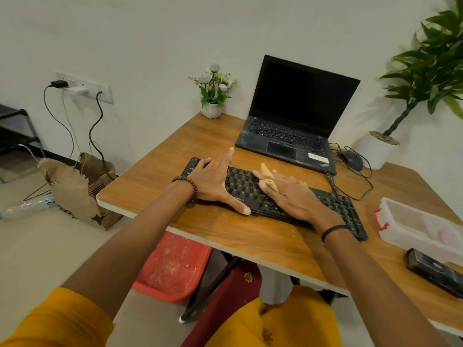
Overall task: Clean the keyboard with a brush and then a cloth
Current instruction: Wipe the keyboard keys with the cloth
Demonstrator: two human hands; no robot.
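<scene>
Black kbd [241, 184], tan cloth [266, 170] on it

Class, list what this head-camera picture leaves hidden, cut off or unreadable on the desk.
Head view only.
Cloth: mostly under the right hand.
Keyboard: many keys under that hand and the left hand.
Plastic box: cut off by the right edge.
Laptop sticker: text too small.

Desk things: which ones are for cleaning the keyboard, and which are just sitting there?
For the job: keyboard; yellow cloth, pressed on the keys by the right hand; left hand, resting flat on the keyboard's left end.

Just lying about: laptop; mouse; flower pot; plastic box; big potted plant.
</scene>
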